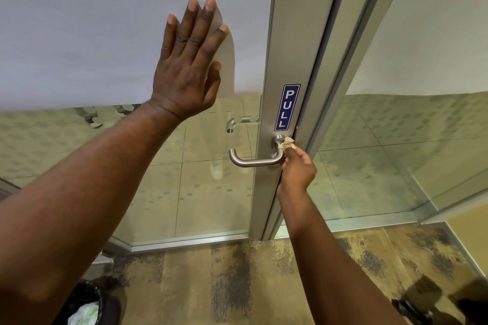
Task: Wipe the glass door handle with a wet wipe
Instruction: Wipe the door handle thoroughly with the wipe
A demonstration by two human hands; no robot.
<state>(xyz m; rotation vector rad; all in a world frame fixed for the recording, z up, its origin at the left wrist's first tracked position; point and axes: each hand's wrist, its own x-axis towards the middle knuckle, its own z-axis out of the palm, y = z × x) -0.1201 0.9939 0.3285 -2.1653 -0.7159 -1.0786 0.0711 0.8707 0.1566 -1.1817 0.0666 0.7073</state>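
A brushed-metal lever handle (pixel 250 161) sticks out of the door's aluminium stile (pixel 295 47), just below a blue PULL sticker (pixel 287 107). My right hand (pixel 298 169) pinches a small crumpled wet wipe (pixel 287 142) and presses it against the handle's neck near the stile. My left hand (pixel 188 66) lies flat with fingers spread on the frosted glass panel (pixel 92 21), up and to the left of the handle.
A second handle (pixel 239 123) shows through the clear lower glass on the far side. A fixed glass panel (pixel 422 60) stands to the right. Patterned carpet (pixel 264 285) covers the floor. A black bin with a white liner (pixel 84 309) sits at bottom left.
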